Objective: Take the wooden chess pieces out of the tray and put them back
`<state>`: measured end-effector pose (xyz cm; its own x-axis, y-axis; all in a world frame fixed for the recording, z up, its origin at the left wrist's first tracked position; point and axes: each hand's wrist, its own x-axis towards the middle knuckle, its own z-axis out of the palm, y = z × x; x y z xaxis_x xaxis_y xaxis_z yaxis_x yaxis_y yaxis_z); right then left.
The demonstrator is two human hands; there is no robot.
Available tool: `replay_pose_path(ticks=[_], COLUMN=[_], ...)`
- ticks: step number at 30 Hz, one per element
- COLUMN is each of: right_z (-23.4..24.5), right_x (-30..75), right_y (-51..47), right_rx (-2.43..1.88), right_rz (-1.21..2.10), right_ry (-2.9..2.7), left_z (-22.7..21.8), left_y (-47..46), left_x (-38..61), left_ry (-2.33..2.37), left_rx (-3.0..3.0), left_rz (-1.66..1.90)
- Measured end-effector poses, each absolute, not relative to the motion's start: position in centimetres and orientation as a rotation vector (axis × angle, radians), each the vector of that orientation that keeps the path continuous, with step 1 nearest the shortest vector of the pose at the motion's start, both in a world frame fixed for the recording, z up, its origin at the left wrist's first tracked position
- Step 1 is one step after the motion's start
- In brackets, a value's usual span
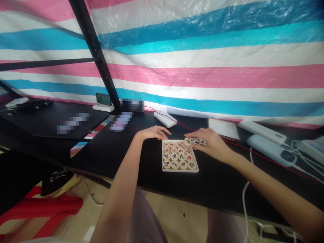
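Observation:
A shallow square wooden box (180,169) lies on the black table (121,152), filled with several round Chinese chess pieces (174,156) marked in red and black. My left hand (153,132) rests flat at the box's far left corner, fingers stretched out and empty. My right hand (211,143) lies at the box's far right corner, its fingers curled over a few loose chess pieces (198,140) beside the rim.
A red cable (182,125), a white power bank (165,118), a white tablet-like slab (224,128), power strips (268,145) and white cords lie behind and to the right. A phone on a stand (103,101) is at the back left. A red stool (43,209) stands below.

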<state>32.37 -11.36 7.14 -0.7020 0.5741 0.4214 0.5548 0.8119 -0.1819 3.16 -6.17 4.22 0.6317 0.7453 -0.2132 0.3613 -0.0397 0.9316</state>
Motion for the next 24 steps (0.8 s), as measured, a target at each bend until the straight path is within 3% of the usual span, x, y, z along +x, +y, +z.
replay_pose_path(ticks=[9, 24], right_z=[3.4, 3.7], right_x=[37.7, 36.7], right_y=[-15.5, -15.7], right_rx=[-1.028, -1.027], right_rz=[-0.1, -0.37], right_ry=[-2.494, -2.526], left_z=[4.4, 4.5], left_y=[-5.8, -5.9], left_x=[3.2, 3.3], left_ry=[0.905, 0.917], left_rx=[1.626, 1.619], left_rz=[0.357, 0.363])
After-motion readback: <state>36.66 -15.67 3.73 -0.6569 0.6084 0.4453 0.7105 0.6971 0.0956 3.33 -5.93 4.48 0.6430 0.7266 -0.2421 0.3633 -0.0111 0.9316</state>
